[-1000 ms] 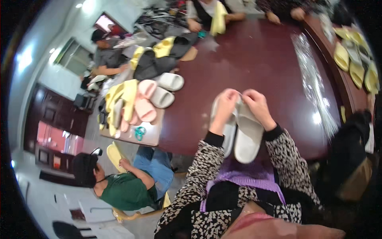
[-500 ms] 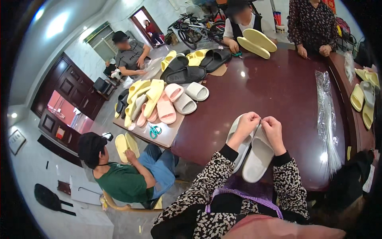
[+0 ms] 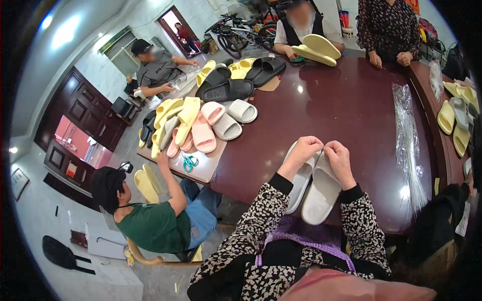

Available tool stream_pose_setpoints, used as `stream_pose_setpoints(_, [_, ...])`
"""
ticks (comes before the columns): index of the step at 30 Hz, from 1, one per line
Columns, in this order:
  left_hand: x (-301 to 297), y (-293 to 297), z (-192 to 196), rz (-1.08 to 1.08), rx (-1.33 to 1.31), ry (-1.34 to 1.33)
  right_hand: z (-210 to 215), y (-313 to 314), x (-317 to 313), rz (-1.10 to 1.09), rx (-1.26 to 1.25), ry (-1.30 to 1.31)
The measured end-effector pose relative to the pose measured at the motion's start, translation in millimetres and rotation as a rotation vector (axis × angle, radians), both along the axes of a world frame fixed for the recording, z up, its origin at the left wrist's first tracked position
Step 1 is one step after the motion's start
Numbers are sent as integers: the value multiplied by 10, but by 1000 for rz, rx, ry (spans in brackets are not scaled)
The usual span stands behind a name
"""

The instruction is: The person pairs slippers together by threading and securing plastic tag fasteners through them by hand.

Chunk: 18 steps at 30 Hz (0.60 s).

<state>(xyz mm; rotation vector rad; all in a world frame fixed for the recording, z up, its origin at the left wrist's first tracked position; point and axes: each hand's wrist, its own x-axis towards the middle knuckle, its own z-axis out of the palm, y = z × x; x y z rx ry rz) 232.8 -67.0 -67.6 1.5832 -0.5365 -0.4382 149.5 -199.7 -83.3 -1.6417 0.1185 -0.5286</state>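
A pair of light grey slide slippers lies side by side at the near edge of the dark red table, the left slipper (image 3: 299,184) partly under my left hand and the right slipper (image 3: 321,194) below my right hand. Over their strap ends, my left hand (image 3: 305,151) is closed in a pinch. My right hand (image 3: 338,159) pinches just beside it, the fingertips almost meeting. Whatever is between the fingers is too small to make out.
A clear bag of thin white strips (image 3: 409,155) lies on the table at right. Yellow, pink, grey and black slippers (image 3: 203,133) are heaped at left, near green-handled scissors (image 3: 190,163). A person in green (image 3: 153,226) sits at left; others work across the table.
My hands have shifted slightly, still pinching close together above the grey slippers. The person in green has reached toward the slipper heap. Across the table, a yellow pair has been lowered.
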Motion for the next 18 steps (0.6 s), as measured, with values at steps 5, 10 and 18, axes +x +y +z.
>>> stream_pose_setpoints(5, [-4, 38, 34, -31, 77, 107, -66, 2, -38, -35, -73, 3])
stream_pose_setpoints(10, [57, 37, 40, -81, 105, 127, -24, -2, -5, -38, -105, -29])
stream_pose_setpoints(18, [-47, 24, 8, 61, -77, 50, 65, -37, -5, -81, -144, -79])
